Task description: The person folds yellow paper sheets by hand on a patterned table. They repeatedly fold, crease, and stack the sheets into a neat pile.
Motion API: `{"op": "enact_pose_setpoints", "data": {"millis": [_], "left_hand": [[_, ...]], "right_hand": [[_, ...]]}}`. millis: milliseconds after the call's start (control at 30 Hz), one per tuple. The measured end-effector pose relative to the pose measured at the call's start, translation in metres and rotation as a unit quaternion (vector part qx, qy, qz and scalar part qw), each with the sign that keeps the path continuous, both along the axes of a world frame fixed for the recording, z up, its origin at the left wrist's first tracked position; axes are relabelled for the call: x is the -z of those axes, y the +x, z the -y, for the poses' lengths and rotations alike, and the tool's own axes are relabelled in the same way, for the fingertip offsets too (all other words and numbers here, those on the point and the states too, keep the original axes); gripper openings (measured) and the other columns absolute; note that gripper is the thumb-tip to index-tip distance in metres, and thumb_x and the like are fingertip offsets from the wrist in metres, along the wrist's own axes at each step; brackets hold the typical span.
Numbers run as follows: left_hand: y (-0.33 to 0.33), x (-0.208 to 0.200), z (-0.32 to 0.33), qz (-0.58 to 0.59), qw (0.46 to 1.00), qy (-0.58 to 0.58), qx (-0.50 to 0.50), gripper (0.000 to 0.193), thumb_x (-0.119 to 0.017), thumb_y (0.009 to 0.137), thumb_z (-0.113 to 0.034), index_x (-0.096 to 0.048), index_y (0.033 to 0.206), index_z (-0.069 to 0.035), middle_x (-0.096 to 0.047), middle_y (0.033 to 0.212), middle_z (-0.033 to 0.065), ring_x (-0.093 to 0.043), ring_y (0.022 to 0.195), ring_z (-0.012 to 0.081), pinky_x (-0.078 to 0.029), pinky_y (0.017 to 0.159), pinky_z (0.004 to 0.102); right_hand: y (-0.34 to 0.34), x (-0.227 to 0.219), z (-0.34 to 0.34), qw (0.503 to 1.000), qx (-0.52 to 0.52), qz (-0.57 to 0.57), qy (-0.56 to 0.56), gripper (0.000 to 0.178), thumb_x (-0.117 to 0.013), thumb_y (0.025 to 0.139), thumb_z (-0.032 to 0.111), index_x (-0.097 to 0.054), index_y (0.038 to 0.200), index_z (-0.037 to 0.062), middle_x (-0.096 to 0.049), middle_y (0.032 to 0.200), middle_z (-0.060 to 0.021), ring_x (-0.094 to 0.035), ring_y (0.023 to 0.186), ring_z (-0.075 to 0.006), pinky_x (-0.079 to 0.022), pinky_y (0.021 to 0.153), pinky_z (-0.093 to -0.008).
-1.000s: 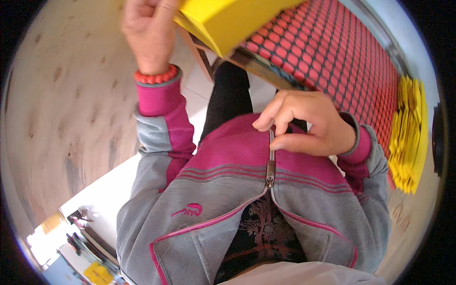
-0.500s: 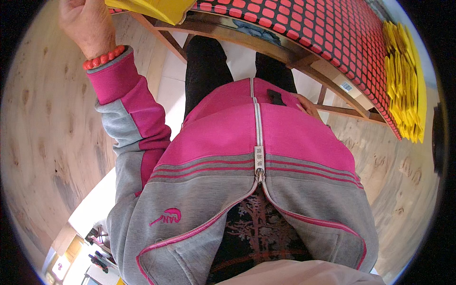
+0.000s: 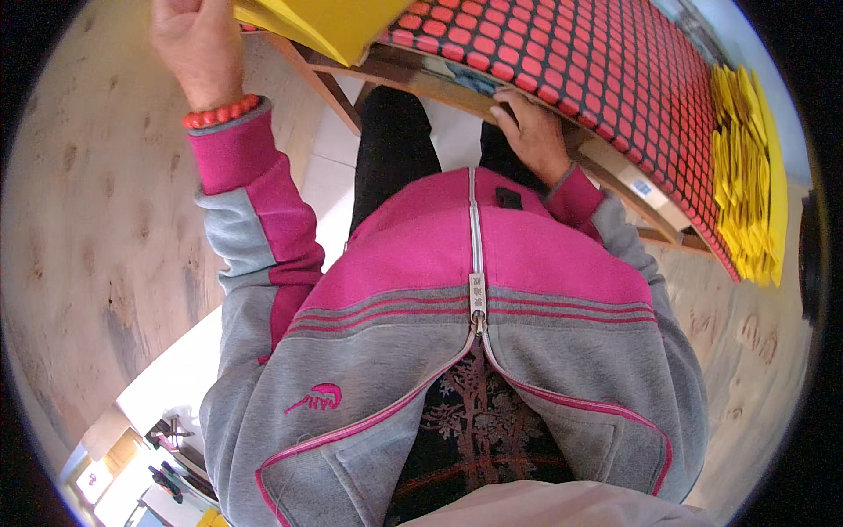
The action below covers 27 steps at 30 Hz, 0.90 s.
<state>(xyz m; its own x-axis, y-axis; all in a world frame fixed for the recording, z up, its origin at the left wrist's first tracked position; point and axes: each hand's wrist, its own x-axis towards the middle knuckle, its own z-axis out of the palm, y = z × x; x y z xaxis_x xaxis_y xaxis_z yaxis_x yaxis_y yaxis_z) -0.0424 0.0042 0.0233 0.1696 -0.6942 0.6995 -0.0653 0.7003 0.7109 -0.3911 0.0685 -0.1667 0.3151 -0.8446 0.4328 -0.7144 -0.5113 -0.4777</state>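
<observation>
between ten and eleven o'clock, the left hand [image 3: 198, 53], grip untellable, sits by the yellow folded piece [image 3: 329, 26] at eleven, perhaps steadying it; at one, the right hand [image 3: 536, 136], fingers parted, is by the red-dotted surface [image 3: 566, 53]; between two and three, a yellow stack [image 3: 746, 176], likely kept within reach.

Counter [image 3: 562, 53]: wooden frame [image 3: 413, 75], cover red rounded squares on black. Stack of flat yellow pieces [image 3: 745, 176] at right end. Another yellow piece [image 3: 329, 26] overlaps near-left edge; resting or held, can't tell.
</observation>
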Motion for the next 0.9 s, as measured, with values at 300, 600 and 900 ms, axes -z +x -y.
{"op": "enact_pose_setpoints", "data": {"millis": [300, 600, 900], "left_hand": [[0.015, 0.017, 0.010, -0.027, 0.999, -0.016, -0.021, 0.013, -0.066, 0.095, -0.003, -0.057, 0.102, -0.007, -0.067, 0.091, 0.0011, -0.064, 0.082, 0.0089, -0.051, 0.089, 0.0266], [0.000, 0.007, -0.003, 0.004, 0.999, -0.040, 0.015, 0.006, -0.061, 0.098, -0.004, -0.059, 0.104, -0.003, -0.066, 0.092, 0.0008, -0.061, 0.093, 0.0076, -0.048, 0.081, 0.0223], [0.017, -0.002, -0.007, 0.167, 0.985, -0.044, 0.025, 0.014, -0.059, 0.090, -0.002, -0.073, 0.092, -0.005, -0.071, 0.091, 0.0008, -0.064, 0.107, 0.0188, -0.030, 0.116, 0.0444]], "right_hand": [[0.005, 0.043, 0.062, 0.994, 0.099, -0.056, -0.001, 0.046, -0.065, 0.093, 0.026, -0.056, 0.130, 0.0002, -0.058, 0.126, -0.0237, -0.055, 0.116, -0.0415, -0.044, 0.098, -0.0505], [-0.005, 0.065, 0.063, 0.979, 0.128, -0.153, -0.042, 0.047, -0.066, 0.094, 0.028, -0.056, 0.130, 0.0004, -0.058, 0.128, -0.0217, -0.056, 0.115, -0.0389, -0.047, 0.094, -0.0489], [0.019, 0.011, 0.030, 0.993, 0.054, -0.092, -0.040, 0.037, -0.067, 0.092, 0.026, -0.064, 0.119, -0.0003, -0.066, 0.110, -0.0209, -0.061, 0.101, -0.0390, -0.050, 0.087, -0.0442]]}}
